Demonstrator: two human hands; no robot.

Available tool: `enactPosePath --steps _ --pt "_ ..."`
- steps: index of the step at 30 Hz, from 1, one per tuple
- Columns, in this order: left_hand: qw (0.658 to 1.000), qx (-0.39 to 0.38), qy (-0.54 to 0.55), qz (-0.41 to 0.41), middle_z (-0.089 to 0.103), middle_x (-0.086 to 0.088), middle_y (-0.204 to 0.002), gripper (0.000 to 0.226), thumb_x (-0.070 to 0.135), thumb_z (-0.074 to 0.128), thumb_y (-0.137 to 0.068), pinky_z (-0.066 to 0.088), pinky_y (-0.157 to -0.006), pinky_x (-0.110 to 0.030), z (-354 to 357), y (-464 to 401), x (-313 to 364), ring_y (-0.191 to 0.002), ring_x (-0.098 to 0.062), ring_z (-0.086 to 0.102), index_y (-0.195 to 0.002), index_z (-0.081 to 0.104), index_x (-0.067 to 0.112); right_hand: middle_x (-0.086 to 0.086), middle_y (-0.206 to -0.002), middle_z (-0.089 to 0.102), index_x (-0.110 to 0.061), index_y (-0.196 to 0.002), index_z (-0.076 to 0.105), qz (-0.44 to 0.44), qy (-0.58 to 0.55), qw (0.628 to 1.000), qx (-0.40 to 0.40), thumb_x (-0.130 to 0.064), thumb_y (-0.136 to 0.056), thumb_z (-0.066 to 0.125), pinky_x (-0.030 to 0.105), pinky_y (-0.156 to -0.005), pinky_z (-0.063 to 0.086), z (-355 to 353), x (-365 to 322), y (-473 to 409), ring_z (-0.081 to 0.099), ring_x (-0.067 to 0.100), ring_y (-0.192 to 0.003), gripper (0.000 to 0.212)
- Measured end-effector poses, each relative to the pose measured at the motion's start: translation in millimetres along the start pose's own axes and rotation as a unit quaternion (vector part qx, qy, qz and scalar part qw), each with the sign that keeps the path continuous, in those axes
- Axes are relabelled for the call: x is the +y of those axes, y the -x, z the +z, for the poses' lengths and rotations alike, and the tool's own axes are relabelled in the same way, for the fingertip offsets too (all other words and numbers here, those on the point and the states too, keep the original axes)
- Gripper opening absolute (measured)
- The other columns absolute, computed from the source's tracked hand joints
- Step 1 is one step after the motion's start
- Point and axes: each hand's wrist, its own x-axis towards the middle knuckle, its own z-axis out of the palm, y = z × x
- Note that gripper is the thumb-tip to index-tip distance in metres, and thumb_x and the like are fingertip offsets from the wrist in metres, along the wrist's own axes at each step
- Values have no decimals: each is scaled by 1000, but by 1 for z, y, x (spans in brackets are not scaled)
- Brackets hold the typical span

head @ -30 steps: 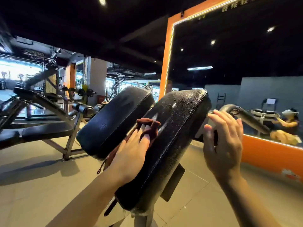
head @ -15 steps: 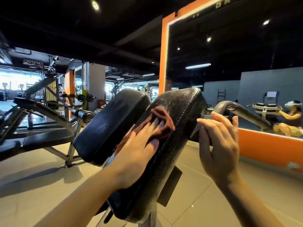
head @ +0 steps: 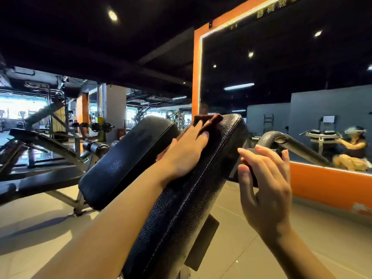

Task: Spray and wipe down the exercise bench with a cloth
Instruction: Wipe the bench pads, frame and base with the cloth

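Observation:
The exercise bench has two tilted black pads, a left pad (head: 124,158) and a right pad (head: 191,208) that fills the centre. My left hand (head: 185,150) lies flat with straight fingers on a brown cloth (head: 211,119) and presses it against the right pad near its top edge. The cloth bunches just past my fingertips. My right hand (head: 265,188) is beside the pad's right edge and holds a dark object (head: 250,174) between thumb and fingers. Most of that object is hidden, so I cannot tell what it is.
A grey curved bar (head: 269,137) rises just behind my right hand. An orange-framed wall mirror (head: 281,77) stands to the right, with its orange base (head: 322,184) near the floor. Other benches and racks (head: 40,154) fill the left. Tiled floor (head: 241,238) lies below the pads.
My left hand has slid the cloth up the right pad from its middle to near the top edge. My right hand has stayed beside the pad's right edge.

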Motion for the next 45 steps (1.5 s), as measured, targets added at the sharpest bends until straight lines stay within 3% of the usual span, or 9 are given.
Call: enactPosePath --steps 8,12,18,23,29,33,37,40,45 --pt "997 37 42 -54 47 5 -143 64 75 19 -89 19 -117 -50 -13 58 -57 -139 -26 35 -140 37 42 7 -102 69 -6 -101 70 17 -54 998 12 -35 -102 35 58 -114 22 -1 -10 3 55 24 -115 45" --pt "983 82 99 -133 57 -11 -131 46 40 21 -105 26 -114 -46 -7 25 -41 -126 -31 49 -126 54 17 8 -98 71 -8 -98 72 26 -33 999 12 -27 -97 41 61 -112 22 0 -13 1 55 27 -115 36" --pt "984 65 120 -111 60 -17 -125 41 47 20 -99 28 -112 -53 1 -9 -10 -121 -36 53 -102 55 27 8 -100 71 -9 -99 72 14 -18 1000 -7 -29 -97 43 62 -112 22 -2 -6 -1 54 29 -118 35" --pt "993 61 96 -26 37 -1 -152 82 76 28 -77 18 -117 -54 -2 28 -23 -142 -19 30 -149 25 37 9 -101 71 -7 -101 71 -15 -7 1000 -16 -33 -102 38 64 -112 21 -5 -5 3 54 30 -120 42" --pt "996 74 30 29 10 29 -157 39 61 34 -92 2 -122 -37 -4 102 -17 -142 8 1 -109 10 87 10 -102 70 -7 -102 70 -19 -9 999 -35 -31 -100 41 63 -113 20 -7 -6 2 53 30 -121 38" --pt "997 66 -21 38 24 45 -136 37 58 34 -85 28 -114 -29 -5 125 -23 -133 12 22 -118 26 71 10 -103 70 -8 -103 70 -7 3 998 -69 -31 -98 42 62 -114 19 -12 -9 2 52 29 -121 36" --pt "1000 15 -18 21 16 57 -125 38 62 28 -82 19 -97 -6 -8 133 -19 -123 28 14 -117 19 76 10 -105 70 -9 -102 71 -46 39 993 -103 -33 -94 49 57 -117 18 -25 -26 -18 59 29 -112 33" --pt "1000 -6 -18 12 8 62 -121 30 67 23 -89 13 -101 -9 -9 132 -18 -115 37 4 -115 13 78 5 -114 66 -14 -104 73 -90 52 973 -208 -37 -94 49 48 -116 17 -22 -61 -69 58 25 -113 35" --pt "1000 -13 4 15 12 55 -127 39 60 24 -83 11 -100 -3 -12 134 -14 -117 36 5 -118 14 73 -9 -121 59 -34 -84 65 -83 144 820 -548 -29 -92 60 37 -109 25 24 -88 -133 49 14 -122 11"
